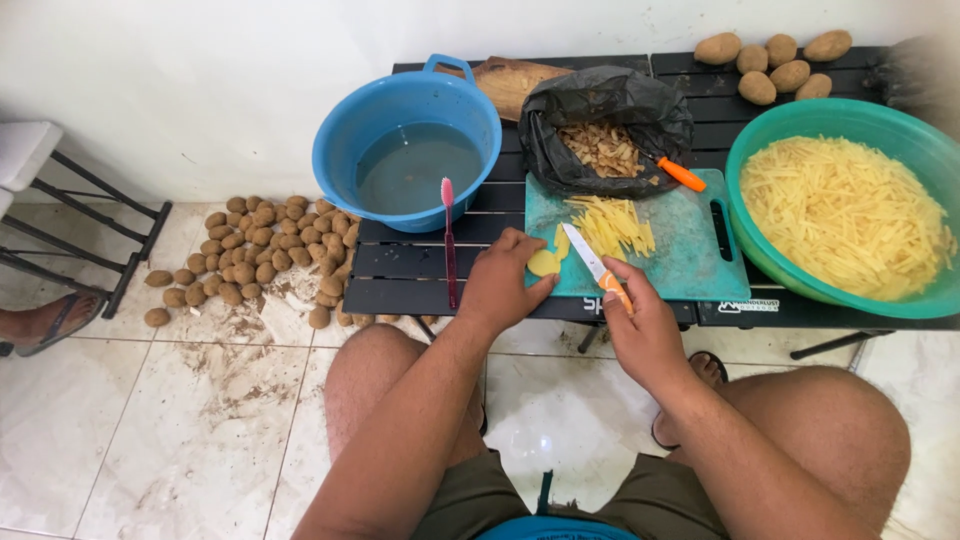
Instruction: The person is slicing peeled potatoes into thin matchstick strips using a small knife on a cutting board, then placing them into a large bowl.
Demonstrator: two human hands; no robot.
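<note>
Your left hand (497,285) grips a peeled potato (544,262) on the green cutting board (690,250) atop the black slatted desk (400,270); your right hand (645,325) grasps the knife (597,268); beside the desk, potatoes (250,250) litter the tiled floor (150,430).

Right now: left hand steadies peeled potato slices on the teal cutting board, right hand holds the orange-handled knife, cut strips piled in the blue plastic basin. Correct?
Not quite. The head view shows the blue plastic basin holding only water; the cut strips fill the green plastic bowl. The rest stands: left hand on the peeled potato slices on the teal cutting board, right hand holding the orange-handled knife.
</note>
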